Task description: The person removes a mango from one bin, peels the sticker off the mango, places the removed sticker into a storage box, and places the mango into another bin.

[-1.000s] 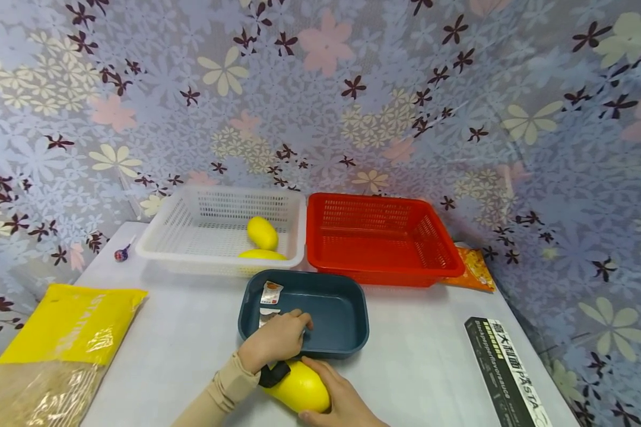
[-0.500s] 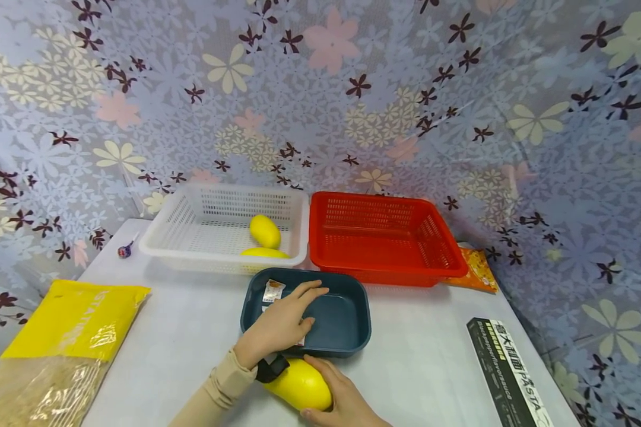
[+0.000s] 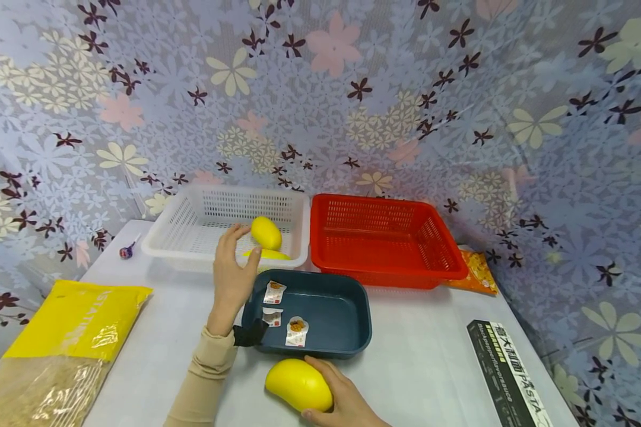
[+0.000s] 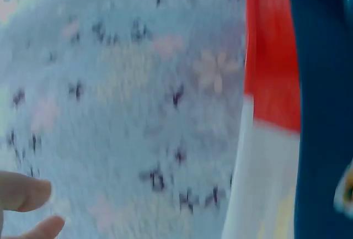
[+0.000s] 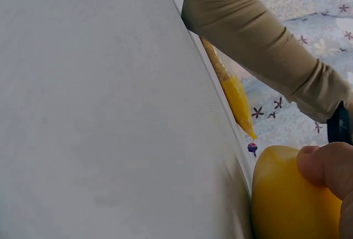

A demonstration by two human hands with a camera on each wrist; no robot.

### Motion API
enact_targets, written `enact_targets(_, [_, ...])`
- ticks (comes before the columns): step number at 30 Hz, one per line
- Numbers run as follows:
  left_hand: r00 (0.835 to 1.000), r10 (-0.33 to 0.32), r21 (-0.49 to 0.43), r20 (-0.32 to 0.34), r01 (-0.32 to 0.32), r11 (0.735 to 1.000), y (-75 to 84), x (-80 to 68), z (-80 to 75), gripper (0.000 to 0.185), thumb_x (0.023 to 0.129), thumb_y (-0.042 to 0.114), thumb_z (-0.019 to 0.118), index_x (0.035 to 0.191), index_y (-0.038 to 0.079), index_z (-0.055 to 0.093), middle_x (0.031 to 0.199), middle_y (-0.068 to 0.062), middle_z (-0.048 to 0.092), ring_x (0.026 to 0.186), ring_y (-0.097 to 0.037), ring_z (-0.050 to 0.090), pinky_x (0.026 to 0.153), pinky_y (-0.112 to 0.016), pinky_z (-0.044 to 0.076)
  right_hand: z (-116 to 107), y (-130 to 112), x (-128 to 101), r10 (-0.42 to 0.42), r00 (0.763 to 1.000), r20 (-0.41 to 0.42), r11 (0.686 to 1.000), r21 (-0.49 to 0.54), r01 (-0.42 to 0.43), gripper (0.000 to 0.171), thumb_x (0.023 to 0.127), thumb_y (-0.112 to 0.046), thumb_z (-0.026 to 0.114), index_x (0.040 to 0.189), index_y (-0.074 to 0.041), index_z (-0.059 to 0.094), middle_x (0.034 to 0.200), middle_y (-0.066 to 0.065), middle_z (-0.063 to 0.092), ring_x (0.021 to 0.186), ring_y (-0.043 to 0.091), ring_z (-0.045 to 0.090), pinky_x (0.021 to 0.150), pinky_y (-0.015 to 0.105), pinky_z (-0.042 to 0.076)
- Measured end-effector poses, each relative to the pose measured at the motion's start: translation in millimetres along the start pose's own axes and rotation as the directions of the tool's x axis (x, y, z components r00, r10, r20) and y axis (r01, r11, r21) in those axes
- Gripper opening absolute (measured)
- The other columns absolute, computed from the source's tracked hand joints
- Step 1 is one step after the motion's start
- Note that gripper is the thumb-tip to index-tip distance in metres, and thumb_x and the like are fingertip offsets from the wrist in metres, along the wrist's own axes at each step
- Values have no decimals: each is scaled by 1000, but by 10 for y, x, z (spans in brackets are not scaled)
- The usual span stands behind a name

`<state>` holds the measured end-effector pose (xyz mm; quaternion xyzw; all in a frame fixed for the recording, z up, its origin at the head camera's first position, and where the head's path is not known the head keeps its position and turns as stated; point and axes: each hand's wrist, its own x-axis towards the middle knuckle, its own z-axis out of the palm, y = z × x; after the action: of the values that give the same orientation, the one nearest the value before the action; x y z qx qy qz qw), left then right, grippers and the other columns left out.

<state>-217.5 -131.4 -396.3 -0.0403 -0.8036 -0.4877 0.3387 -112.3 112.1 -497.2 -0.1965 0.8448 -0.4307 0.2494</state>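
My right hand (image 3: pixel 344 396) grips a yellow mango (image 3: pixel 298 384) on the table, in front of the dark blue tray (image 3: pixel 347 350). In the right wrist view its thumb (image 5: pixel 325 167) lies on the mango (image 5: pixel 287 195). Nothing is in my left hand (image 3: pixel 235 273), which hovers over the near rim of the white basket (image 3: pixel 162 252) with fingers spread. Just right of its fingers lie a mango (image 3: pixel 267 232) and a second mango (image 3: pixel 271 254), partly hidden by the rim. Inside the tray are three small white printed pieces, one of them a rounded label-like piece (image 3: pixel 297 332).
A red basket (image 3: pixel 387 276) stands beside the white one, with an orange packet (image 3: pixel 479 271) partly behind it. At right lies a black pasta box (image 3: pixel 504 373). On the left are a yellow bag (image 3: pixel 69 338) and a lollipop (image 3: pixel 126 252). Patterned cloth (image 3: pixel 320 118) hangs behind.
My left hand has let go of a small printed piece in the tray, risen, and moved left and away toward the white basket. The right hand stays on the mango.
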Motion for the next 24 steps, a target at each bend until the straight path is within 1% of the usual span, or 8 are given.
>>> enact_targets(2, [995, -54, 10, -89, 55, 998, -88, 52, -81, 44, 90, 12, 63, 130, -2, 53, 147, -25, 40, 138, -43, 33, 111, -60, 26, 9, -5, 9, 8, 1000, 0, 1000, 11, -8, 82, 83, -43, 72, 150, -19, 31, 150, 9, 39, 114, 23, 47, 104, 59, 41])
enact_targets(4, [979, -114, 18, -169, 119, 993, -194, 84, -152, 47, 90, 17, 63, 132, -1, 52, 149, -24, 37, 138, -43, 30, 111, -60, 25, 11, -9, 13, 17, 1000, 2, 1000, 22, -17, 83, 82, -43, 72, 150, -19, 31, 150, 9, 39, 115, 24, 47, 104, 60, 40])
enact_targets(7, [944, -187, 30, -272, 202, 979, -336, 111, -243, 52, 90, 23, 62, 134, 0, 50, 151, -24, 34, 139, -43, 27, 112, -59, 22, 4, -16, 9, 24, 1000, 4, 999, 28, -24, 83, 82, -41, 73, 150, -20, 31, 150, 8, 39, 114, 23, 47, 103, 59, 41])
enact_targets(10, [909, -232, 54, -345, 267, 962, -461, 130, -301, 57, 90, 24, 62, 138, 0, 45, 153, -23, 32, 142, -42, 23, 116, -56, 17, -9, -26, -2, 12, 1000, 11, 999, 33, -12, 81, 82, -38, 74, 149, -21, 33, 149, 9, 40, 113, 23, 47, 102, 58, 42])
enact_targets(13, [885, -270, 73, -380, 320, 945, -554, 135, -334, 64, 91, 25, 61, 144, -1, 37, 155, -22, 29, 144, -43, 20, 119, -54, 13, -24, -50, -21, 3, 1000, 25, 999, 45, -4, 80, 81, -35, 75, 149, -25, 33, 148, 8, 42, 112, 22, 48, 101, 56, 43])
enact_targets(16, [868, -310, 74, -389, 364, 928, -614, 131, -353, 71, 92, 26, 60, 148, -2, 28, 157, -22, 23, 146, -40, 17, 121, -50, 12, -53, -111, -42, -12, 999, 37, 999, 42, 11, 80, 81, -35, 75, 149, -30, 33, 147, 6, 43, 112, 21, 48, 100, 55, 43])
enact_targets(20, [859, -343, 68, -381, 396, 916, -667, 127, -360, 75, 94, 29, 59, 150, -4, 22, 159, -23, 16, 148, -40, 12, 122, -48, 7, -139, -260, -57, -66, 998, 16, 998, 27, 65, 80, 82, -37, 75, 149, -30, 32, 146, 3, 44, 113, 20, 48, 100, 55, 43])
enact_targets(24, [850, -360, 79, -384, 419, 905, -728, 132, -339, 77, 94, 31, 58, 151, -3, 20, 160, -24, 10, 148, -43, 5, 122, -49, 2, -249, -401, -34, -182, 981, -65, 983, 4, 183, 76, 83, -35, 75, 148, -27, 36, 143, -1, 48, 116, 20, 50, 100, 50, 45])
